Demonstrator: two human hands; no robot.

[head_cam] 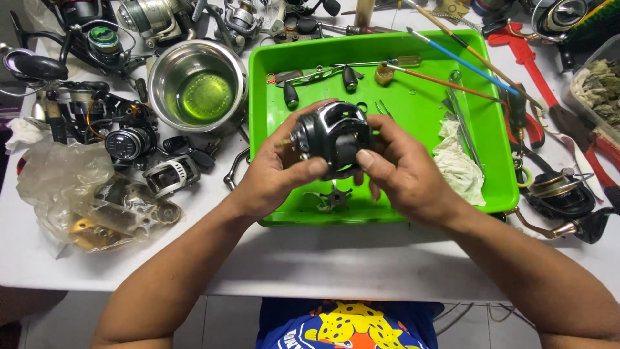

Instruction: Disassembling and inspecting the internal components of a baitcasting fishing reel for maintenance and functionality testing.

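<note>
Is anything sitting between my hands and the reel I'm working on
No. Both the left hand and right hand already grip the dark fishing reel directly, above the green tray.

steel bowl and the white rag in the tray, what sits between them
In the head view, the black baitcasting reel, held by the left hand and right hand, sits between the steel bowl and the white rag.
</note>
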